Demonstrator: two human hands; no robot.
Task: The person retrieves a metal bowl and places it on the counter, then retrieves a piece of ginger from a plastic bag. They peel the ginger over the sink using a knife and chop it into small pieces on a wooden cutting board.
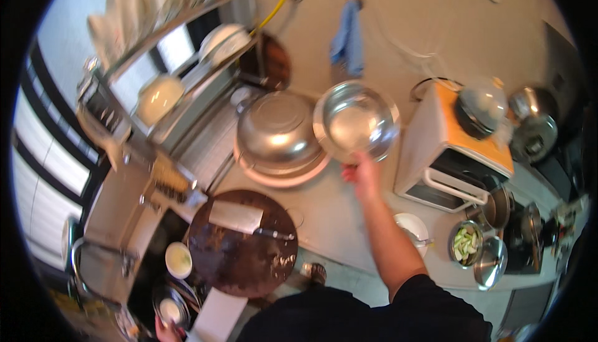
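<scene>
My right hand [362,174] grips the near rim of a wide stainless steel basin [355,120], raised over the counter. Beside it, a large metal bowl [280,131] lies upside down on a pink basin [285,182]. At the lower left my left hand [168,330] is on the rim of a small metal bowl [174,302] with something pale inside; the picture's edge partly cuts it off. A cleaver [236,217] with a dark handle rests on a round dark cutting board [243,267], and a white bowl [178,260] stands left of the board.
A white toaster oven [430,155] stands to the right, a covered bowl on top. Nearby are a white plate [413,225], a bowl of cut green vegetables [466,244] and a pot [495,209]. A dish rack [173,24] and faucet [77,267] are on the left.
</scene>
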